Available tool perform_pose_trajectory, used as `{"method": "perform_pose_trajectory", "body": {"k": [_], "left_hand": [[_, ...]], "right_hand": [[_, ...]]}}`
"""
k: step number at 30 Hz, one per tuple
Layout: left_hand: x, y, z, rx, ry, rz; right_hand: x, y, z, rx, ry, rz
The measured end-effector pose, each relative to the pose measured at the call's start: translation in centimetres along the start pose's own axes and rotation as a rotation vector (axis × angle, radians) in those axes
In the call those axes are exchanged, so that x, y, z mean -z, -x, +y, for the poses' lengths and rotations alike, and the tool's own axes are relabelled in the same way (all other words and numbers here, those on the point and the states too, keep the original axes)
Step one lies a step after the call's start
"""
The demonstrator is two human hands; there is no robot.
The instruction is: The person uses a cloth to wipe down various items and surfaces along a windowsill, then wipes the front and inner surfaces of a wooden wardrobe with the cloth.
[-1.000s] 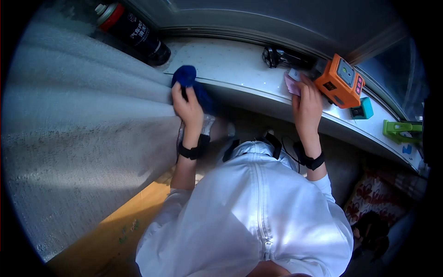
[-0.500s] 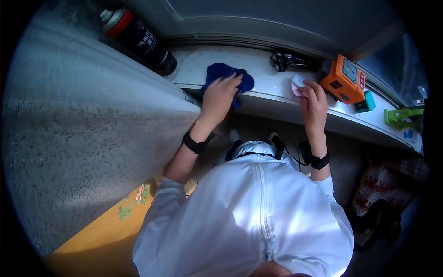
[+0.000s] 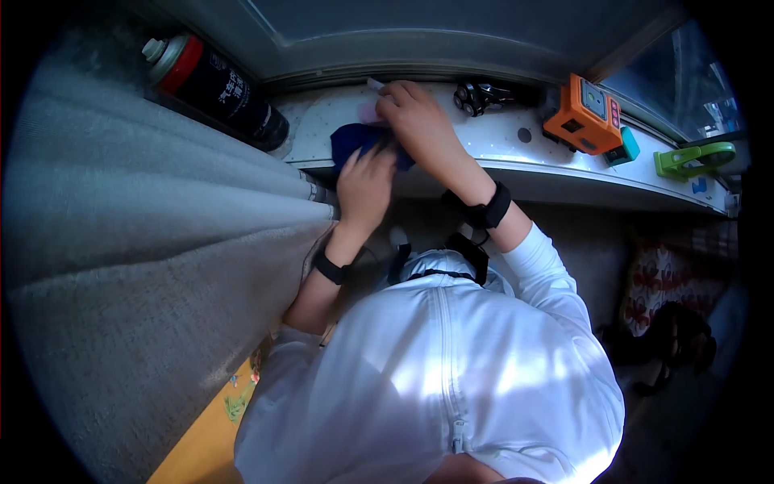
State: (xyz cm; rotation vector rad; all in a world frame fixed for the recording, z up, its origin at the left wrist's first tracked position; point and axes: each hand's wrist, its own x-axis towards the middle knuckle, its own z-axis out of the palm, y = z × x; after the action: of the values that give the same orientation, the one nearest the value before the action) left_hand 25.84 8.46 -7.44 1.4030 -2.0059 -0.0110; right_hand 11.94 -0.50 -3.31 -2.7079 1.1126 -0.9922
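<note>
A dark blue cloth lies bunched at the front edge of the white sill. My left hand rests on its front side, fingers apart and slightly blurred. Just above the cloth, my right hand reaches across to the left with bent fingers closed on a thin pale pink piece. Part of that piece is hidden behind the fingers.
A spray can leans at the left beside a grey curtain. Along the sill are a black shaver, an orange device, a teal box and a green clamp. A patterned cushion lies lower right.
My right hand has moved left along the sill with the pink piece, over to the blue cloth. A dark round spot now shows where it was. My left hand has shifted slightly left and down.
</note>
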Motion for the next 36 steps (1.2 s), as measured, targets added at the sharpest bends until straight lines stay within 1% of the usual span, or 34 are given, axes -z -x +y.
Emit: {"method": "perform_pose_trajectory", "body": {"k": [1, 2, 5, 10, 12, 13, 16, 19, 23, 24, 30, 33, 36], "left_hand": [[-0.4, 0.0, 0.5, -0.025, 0.042, 0.007], [-0.4, -0.2, 1.0, -0.009, 0.041, 0.022], [-1.1, -0.7, 2.1, 0.034, 0.001, 0.011], [-4.1, -2.7, 6.1, -0.08, 0.063, -0.078], [-5.4, -3.9, 7.7, -0.152, 0.07, -0.087], [-5.9, -4.5, 8.1, -0.119, 0.056, -0.075], [-7.0, -5.5, 9.4, -0.032, 0.0, -0.032], [-7.1, -6.3, 10.7, 0.052, 0.024, -0.065], [-8.3, -7.1, 12.0, 0.051, 0.037, -0.064], [-8.7, -7.3, 12.2, 0.051, 0.04, -0.058], [-9.4, -7.9, 13.1, 0.047, -0.013, -0.004], [-9.5, -8.5, 13.5, 0.043, 0.055, -0.041], [-10.5, -9.0, 14.3, 0.032, 0.03, -0.072]], "right_hand": [[-0.2, -0.1, 0.3, 0.007, 0.0, -0.033], [-0.2, 0.0, 0.7, 0.059, -0.001, -0.005], [3.7, 0.7, 0.0, -0.048, -0.213, 0.068], [8.8, 8.1, 0.4, -0.155, -0.218, 0.138], [10.1, 11.3, 1.3, -0.197, -0.19, 0.115], [10.7, 12.5, 2.0, -0.22, -0.176, 0.104], [11.6, 15.0, 3.8, -0.376, -0.068, 0.177], [11.3, 14.3, 5.6, -0.4, 0.084, 0.178], [10.2, 13.8, 7.0, -0.372, 0.241, 0.067], [10.3, 14.2, 7.1, -0.374, 0.258, 0.07], [11.3, 16.2, 7.4, -0.291, 0.231, 0.091], [11.5, 16.8, 8.1, -0.211, 0.199, 0.096], [11.4, 17.3, 8.9, -0.151, 0.144, 0.119]]}}
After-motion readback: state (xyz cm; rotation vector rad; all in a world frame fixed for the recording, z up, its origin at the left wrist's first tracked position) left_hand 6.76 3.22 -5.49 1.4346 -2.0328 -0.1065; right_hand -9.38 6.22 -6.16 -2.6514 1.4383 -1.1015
